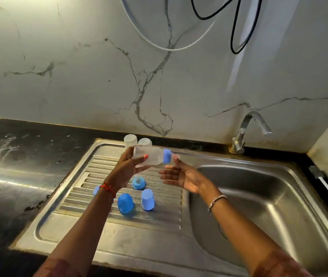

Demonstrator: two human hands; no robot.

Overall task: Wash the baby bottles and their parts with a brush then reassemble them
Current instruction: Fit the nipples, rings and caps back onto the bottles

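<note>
Head view: the left hand (128, 164) grips a clear bottle (149, 157) lying sideways above the drainboard (159, 222), its blue ring (166, 155) already on the neck. The right hand (181, 176) is spread, holding nothing, fingers just beside the ring end. This looks like reassembly: next the ring likely needs a last tightening turn, then one of the two blue caps (147, 199) pressed on. Two more bottles (130, 140) stand upturned at the drainboard's back edge; a second ring (138, 182) with teat sits near the caps. Motion blur smears the held bottle's tip, so its teat is perhaps there. A blue piece (96, 190) is half hidden behind the left wrist.
</note>
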